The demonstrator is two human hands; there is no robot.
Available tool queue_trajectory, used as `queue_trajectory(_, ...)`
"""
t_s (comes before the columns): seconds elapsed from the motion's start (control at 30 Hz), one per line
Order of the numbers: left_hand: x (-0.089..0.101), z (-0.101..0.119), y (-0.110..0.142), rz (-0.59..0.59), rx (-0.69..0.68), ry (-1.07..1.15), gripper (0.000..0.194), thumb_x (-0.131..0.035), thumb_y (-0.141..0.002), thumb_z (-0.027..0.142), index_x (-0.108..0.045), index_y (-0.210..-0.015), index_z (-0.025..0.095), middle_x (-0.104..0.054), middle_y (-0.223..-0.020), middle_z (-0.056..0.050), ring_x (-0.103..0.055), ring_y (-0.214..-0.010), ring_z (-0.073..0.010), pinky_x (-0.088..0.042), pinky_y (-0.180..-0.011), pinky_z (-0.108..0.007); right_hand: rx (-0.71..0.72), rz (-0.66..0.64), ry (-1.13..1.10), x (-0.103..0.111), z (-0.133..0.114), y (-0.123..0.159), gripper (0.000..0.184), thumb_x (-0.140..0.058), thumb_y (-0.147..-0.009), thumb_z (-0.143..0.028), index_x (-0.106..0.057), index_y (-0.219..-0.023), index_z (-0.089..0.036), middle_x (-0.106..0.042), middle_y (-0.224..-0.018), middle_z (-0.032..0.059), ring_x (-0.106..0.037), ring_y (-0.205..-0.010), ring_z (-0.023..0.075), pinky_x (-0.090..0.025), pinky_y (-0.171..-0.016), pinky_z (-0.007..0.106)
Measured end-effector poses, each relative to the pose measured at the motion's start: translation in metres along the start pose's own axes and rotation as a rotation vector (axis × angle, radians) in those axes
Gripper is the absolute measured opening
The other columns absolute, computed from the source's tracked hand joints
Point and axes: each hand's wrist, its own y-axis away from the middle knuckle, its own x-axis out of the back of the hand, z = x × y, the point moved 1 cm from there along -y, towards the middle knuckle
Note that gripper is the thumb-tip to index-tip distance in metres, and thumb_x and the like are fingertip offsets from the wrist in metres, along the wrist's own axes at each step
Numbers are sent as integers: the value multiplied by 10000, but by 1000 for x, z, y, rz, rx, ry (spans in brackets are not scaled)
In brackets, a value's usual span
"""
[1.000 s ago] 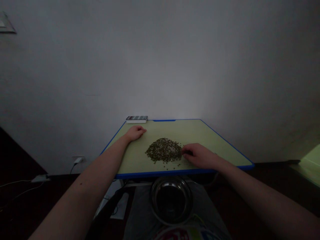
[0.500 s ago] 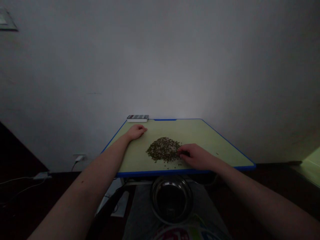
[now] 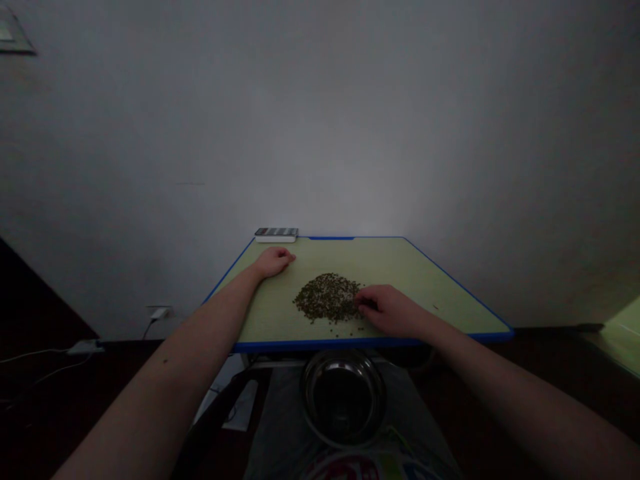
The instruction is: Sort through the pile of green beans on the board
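A heap of small greenish-brown, seed-like grains [image 3: 326, 298] with paler bits among them lies on a pale yellow-green table [image 3: 400, 267] with a blue edge. At the heap's right side is my right hand [image 3: 387, 310], its fingers curled and touching the outer grains. Whatever lies between those fingertips is too small to make out. My left hand [image 3: 274, 261] rests on the tabletop behind and left of the heap, loosely closed, with no object showing in it. Below the near edge sits a shiny metal bowl [image 3: 309, 407]; its inside looks dark.
A phone [image 3: 277, 231] lies on a white box [image 3: 275, 239] in the far left corner, against the wall. A few stray grains are near the front edge. A plug [image 3: 160, 314] and a power strip [image 3: 86, 347] with cables are at lower left.
The view has shifted very slightly. My right hand stays at the heap's right edge, and a few loose grains near the front edge lie a little differently. My left hand has not moved noticeably.
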Motion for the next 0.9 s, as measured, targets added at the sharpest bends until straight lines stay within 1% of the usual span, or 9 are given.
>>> queue_trajectory(0.23, 1, 1, 1, -11, 6, 2, 344, -504, -696, 508, -552, -606, 180, -511, -492, 24, -446, -485, -122, -340, -490, -252, 16, -10, 10, -2, -4, -2, 158, -465, -743, -131, -619, -754, -165, -601, -685, 17, -497, -613, 124, -312, -556, 227)
queue_trajectory(0.57, 2, 5, 3, 4, 3, -30, 327, -496, -702, 488, -562, -620, 178, -513, -503, 21, -451, -495, -126, -328, -495, -256, 39, -9, 25, -5, -7, -9, 173, -467, -756, -152, -636, -794, -162, -629, -733, 34, -514, -642, 133, -329, -580, 236)
queue_trajectory(0.7, 2, 5, 3, 3, -12, -30, 338, -496, -704, 500, -558, -609, 182, -507, -492, 23, -450, -498, -127, -334, -500, -256, 45, -40, 19, -5, -10, -14, 171, -475, -759, -143, -640, -798, -162, -631, -736, 34, -516, -649, 133, -331, -584, 234)
queue_trajectory(0.9, 1, 6, 4, 5, 17, 5, 321, -511, -692, 484, -573, -620, 177, -520, -489, 20, -451, -486, -122, -338, -487, -249, 74, -68, -6, -5, -12, -16, 155, -481, -751, -133, -629, -785, -162, -621, -725, 26, -512, -646, 129, -336, -583, 225)
